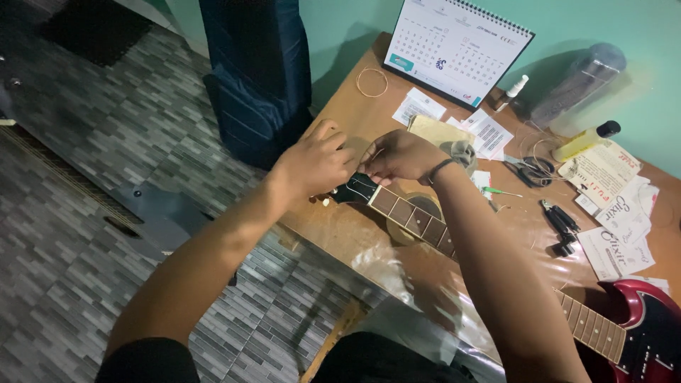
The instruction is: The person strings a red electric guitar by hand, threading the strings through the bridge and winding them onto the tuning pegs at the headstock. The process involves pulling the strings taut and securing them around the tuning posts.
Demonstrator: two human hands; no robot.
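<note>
A: Guitar (415, 220), head view: it lies flat on the desk (369, 237). The long axis runs diagonally, from the red body (649, 333) at lower right up to the headstock (355, 188) at centre. The headstock points up-left, toward the desk's near-left edge.

B: Hand state?

A: Both hands are closed in over the headstock. The left hand (316, 163) is curled, fingers bent around the headstock's far end. The right hand (401, 156) has its fingertips drawn together as in a pinch; what they pinch is too small to confirm, possibly a string end. A white tuner knob (325, 202) shows just below the left hand.

B: Risks from here?

A: In my judgement, three. The headstock sits close to the desk edge; downward pressure there could shift the guitar off its support. A loose string end, if released under tension, could whip toward the hands. Scissors (530, 171) and a dark cutter (560, 227) lie near the right forearm; a sweep of that arm could knock them.

B: Other items?

A: A calendar (454, 50) stands at the back. A string coil (372, 82) and paper packets (613, 234) lie on the desk, well apart.
</note>
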